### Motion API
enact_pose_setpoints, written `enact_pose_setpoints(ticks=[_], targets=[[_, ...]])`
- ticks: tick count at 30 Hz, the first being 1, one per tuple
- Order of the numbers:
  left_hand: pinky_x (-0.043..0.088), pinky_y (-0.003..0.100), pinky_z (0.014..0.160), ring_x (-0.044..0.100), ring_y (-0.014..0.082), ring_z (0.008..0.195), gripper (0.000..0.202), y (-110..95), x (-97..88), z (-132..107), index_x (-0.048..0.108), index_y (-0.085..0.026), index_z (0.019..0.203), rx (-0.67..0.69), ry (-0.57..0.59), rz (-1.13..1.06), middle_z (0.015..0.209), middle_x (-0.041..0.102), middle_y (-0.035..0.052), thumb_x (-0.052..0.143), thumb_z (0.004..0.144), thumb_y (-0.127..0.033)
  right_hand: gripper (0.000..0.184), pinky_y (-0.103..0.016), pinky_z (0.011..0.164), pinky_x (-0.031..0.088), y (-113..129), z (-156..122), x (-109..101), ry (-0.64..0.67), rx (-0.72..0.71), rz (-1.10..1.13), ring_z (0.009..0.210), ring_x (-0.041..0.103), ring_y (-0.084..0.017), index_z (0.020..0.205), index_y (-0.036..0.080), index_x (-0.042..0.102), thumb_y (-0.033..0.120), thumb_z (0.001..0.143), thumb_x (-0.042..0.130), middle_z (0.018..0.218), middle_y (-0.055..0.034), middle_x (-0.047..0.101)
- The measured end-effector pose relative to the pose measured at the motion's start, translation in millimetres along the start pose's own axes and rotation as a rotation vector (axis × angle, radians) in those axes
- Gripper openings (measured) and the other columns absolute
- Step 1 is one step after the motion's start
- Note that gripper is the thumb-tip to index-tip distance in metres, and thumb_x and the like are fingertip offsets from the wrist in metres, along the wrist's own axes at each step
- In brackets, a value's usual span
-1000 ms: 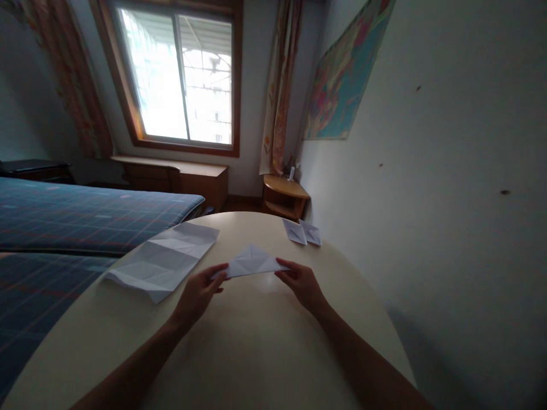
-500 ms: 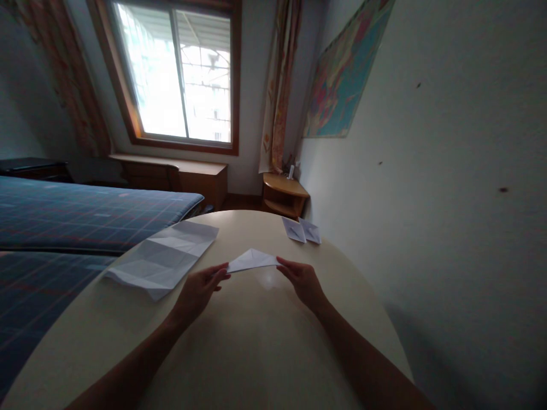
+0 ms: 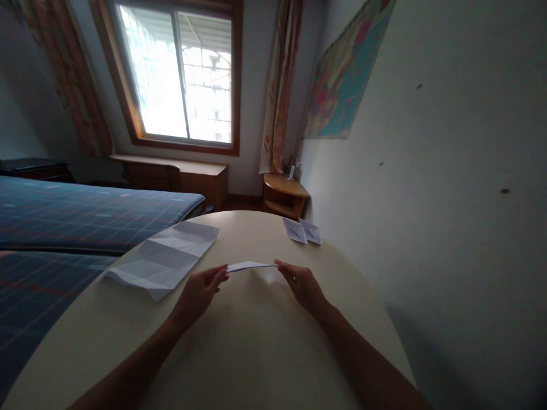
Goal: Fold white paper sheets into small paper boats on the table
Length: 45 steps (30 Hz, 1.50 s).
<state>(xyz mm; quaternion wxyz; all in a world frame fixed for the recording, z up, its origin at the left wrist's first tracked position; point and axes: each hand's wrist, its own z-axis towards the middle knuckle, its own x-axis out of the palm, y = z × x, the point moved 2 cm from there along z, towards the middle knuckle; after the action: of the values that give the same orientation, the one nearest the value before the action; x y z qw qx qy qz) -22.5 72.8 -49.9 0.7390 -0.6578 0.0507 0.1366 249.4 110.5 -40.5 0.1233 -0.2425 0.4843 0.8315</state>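
Observation:
A small folded white paper is held just above the round cream table, seen almost edge-on as a thin strip. My left hand pinches its left end with closed fingertips. My right hand pinches its right end the same way. Both forearms reach in from the bottom of the view.
A large creased white sheet lies on the table's left side, partly over the edge. Two small folded paper pieces sit at the far right by the wall. A blue plaid bed stands left, a wooden corner stand beyond.
The folded paper has tipped flatter, from showing its triangular face to being nearly edge-on. Both hands kept their pinch on its ends and barely shifted.

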Motion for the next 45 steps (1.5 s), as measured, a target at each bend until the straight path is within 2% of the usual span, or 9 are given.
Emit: enact_pose_setpoints(ticks=[8,13,20,25,32,36,40,42,45], targets=[[0.055,0.033,0.063,0.073,0.0272,0.077,0.048,2,-3.5,0,0.073,-0.016,0.107,0.094,-0.054,0.198,0.082,0.077,0.0090,0.060,0.078,-0.051,0.028,-0.043,0.093,0.053,4,-1,-3,0.089,-0.065,-0.094,0.106,0.068,-0.027,0.117,0.030,0.070,0.034,0.097,0.050,0.115,-0.0015,0.071],[0.055,0.035,0.070,0.073,0.0273,0.079,0.044,-2,-4.8,0,0.073,-0.017,0.105,0.106,-0.045,0.245,0.085,0.078,0.0099,0.056,0.079,-0.048,0.029,-0.040,0.094,0.052,5,-2,-4,0.130,-0.096,-0.105,0.108,0.067,-0.025,0.117,0.031,0.070,0.031,0.097,0.049,0.116,-0.0007,0.071],[0.057,0.036,0.067,0.073,0.0289,0.088,0.050,-3,-3.4,1,0.073,-0.013,0.106,0.045,0.025,0.186,0.095,0.077,0.0125,0.052,0.081,-0.050,0.029,-0.039,0.090,0.054,8,-2,0,0.074,-0.111,-0.106,0.101,0.070,-0.025,0.118,0.024,0.069,0.031,0.095,0.052,0.113,-0.0054,0.072],[0.058,0.035,0.068,0.073,0.0283,0.088,0.048,-2,-1.7,-1,0.074,-0.015,0.106,0.079,0.006,0.203,0.099,0.077,0.0105,0.050,0.084,-0.051,0.034,-0.038,0.082,0.057,12,-4,5,0.015,-0.043,-0.081,0.093,0.071,-0.024,0.122,0.021,0.066,0.035,0.094,0.053,0.114,-0.0080,0.072],[0.055,0.032,0.069,0.072,0.0269,0.088,0.049,4,4.0,-5,0.071,-0.018,0.114,0.119,0.010,0.273,0.100,0.077,0.0065,0.046,0.090,-0.052,0.038,-0.040,0.088,0.057,18,-7,12,-0.061,-0.012,-0.017,0.100,0.070,-0.023,0.127,0.016,0.062,0.025,0.092,0.049,0.119,-0.0099,0.070],[0.052,0.030,0.068,0.070,0.0244,0.074,0.047,-7,11.1,-12,0.073,-0.018,0.112,0.137,0.042,0.310,0.081,0.076,0.0026,0.044,0.091,-0.048,0.040,-0.041,0.097,0.053,27,-11,12,-0.125,-0.088,-0.129,0.113,0.064,-0.023,0.131,0.019,0.060,0.021,0.095,0.044,0.126,-0.0088,0.066],[0.049,0.030,0.068,0.067,0.0237,0.067,0.041,-25,20.0,-21,0.078,-0.018,0.089,0.121,0.050,0.249,0.059,0.067,0.0005,0.047,0.086,-0.046,0.046,-0.037,0.096,0.054,38,-17,13,-0.158,-0.263,-0.281,0.115,0.063,-0.022,0.140,0.018,0.049,0.016,0.096,0.039,0.133,-0.0106,0.061],[0.048,0.029,0.066,0.065,0.0229,0.066,0.038,-30,25.1,-25,0.077,-0.018,0.086,0.082,0.079,0.160,0.058,0.066,0.0007,0.051,0.083,-0.045,0.047,-0.037,0.096,0.054,42,-19,14,-0.172,-0.349,-0.347,0.115,0.064,-0.021,0.142,0.017,0.045,0.013,0.095,0.038,0.133,-0.0120,0.060],[0.048,0.028,0.065,0.065,0.0214,0.068,0.036,-31,33.2,-29,0.076,-0.017,0.092,0.025,0.125,-0.030,0.072,0.073,0.0041,0.059,0.077,-0.045,0.039,-0.036,0.097,0.054,49,-20,20,-0.199,-0.437,-0.357,0.118,0.062,-0.018,0.134,0.018,0.047,0.011,0.096,0.039,0.132,-0.0119,0.061]])
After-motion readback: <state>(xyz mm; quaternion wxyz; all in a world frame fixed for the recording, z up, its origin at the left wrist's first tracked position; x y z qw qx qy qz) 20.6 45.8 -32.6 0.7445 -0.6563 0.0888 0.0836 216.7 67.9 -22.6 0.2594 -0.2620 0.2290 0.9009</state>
